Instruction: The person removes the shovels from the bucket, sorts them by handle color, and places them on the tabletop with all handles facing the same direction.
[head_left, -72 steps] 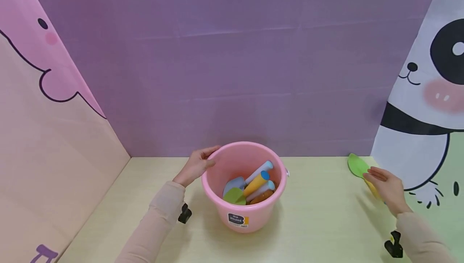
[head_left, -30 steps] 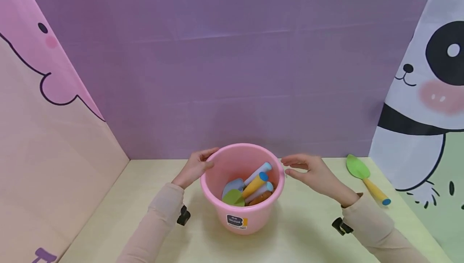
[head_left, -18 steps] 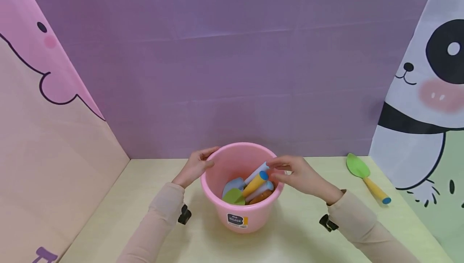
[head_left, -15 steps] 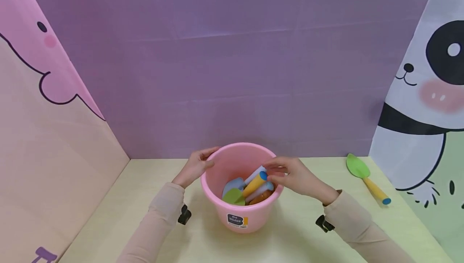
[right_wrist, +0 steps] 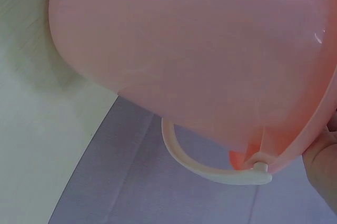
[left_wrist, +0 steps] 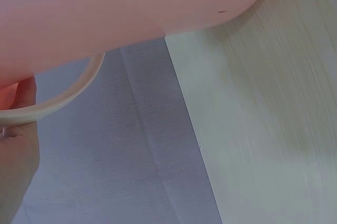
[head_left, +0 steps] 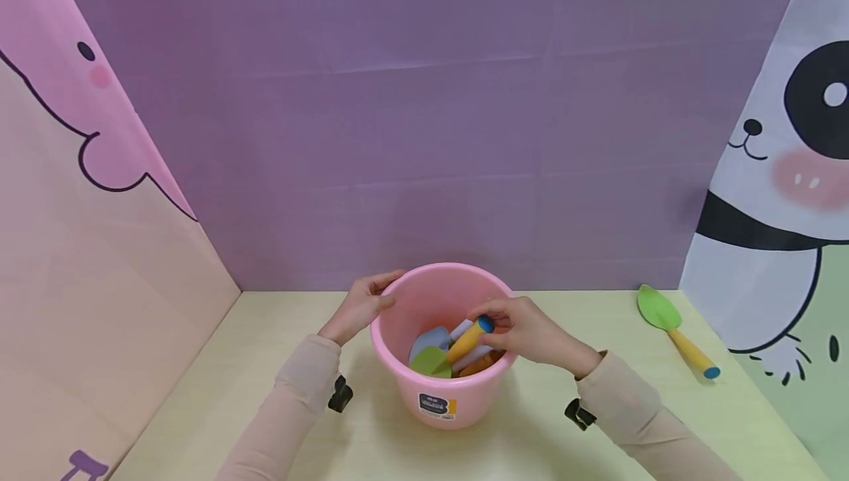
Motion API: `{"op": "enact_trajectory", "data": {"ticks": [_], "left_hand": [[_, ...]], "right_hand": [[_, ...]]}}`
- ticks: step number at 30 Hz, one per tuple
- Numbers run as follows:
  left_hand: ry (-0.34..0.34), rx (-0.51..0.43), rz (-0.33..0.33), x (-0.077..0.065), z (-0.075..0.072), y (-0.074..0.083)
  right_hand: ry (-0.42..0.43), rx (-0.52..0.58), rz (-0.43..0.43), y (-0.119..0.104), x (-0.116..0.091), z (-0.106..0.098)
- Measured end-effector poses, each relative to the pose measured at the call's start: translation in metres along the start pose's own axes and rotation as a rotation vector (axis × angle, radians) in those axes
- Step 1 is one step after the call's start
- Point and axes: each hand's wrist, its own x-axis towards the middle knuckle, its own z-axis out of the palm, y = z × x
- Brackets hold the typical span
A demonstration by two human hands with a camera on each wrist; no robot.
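A pink bucket [head_left: 443, 392] stands on the table, several toy garden tools inside it. My left hand [head_left: 361, 307] grips its left rim, thumb inside and fingers outside; the left wrist view shows part of the hand [left_wrist: 18, 155] beside the bucket's handle [left_wrist: 68, 95]. My right hand [head_left: 527, 330] reaches over the right rim, fingers and thumb on either side of the yellow, blue-ended handle of a green trowel [head_left: 469, 341]. Beside it lie a light blue shovel [head_left: 430, 341], a pale purple handle [head_left: 460, 330] partly hidden by my fingers, and a brown tool [head_left: 480, 363].
Another green trowel [head_left: 690, 352] with a yellow handle lies on the pale table [head_left: 584, 422] at the right. A purple backdrop [head_left: 424, 120] rises behind the bucket, with printed side panels left and right.
My right hand has left the trowel on the table, moved left to the bucket and gone down over its rim to the trowel handle inside. My left hand has stayed on the rim.
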Motion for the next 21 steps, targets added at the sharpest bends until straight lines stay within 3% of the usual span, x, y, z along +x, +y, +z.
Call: {"op": "enact_trajectory", "data": {"ticks": [10, 21], "left_hand": [[-0.007, -0.003, -0.003, -0.001, 0.000, 0.001], [-0.005, -0.022, -0.012, -0.001, 0.001, 0.001]], "right_hand": [[-0.017, -0.092, -0.051, -0.001, 0.005, -0.001], [-0.110, -0.210, -0.055, -0.004, 0.015, 0.005]]}}
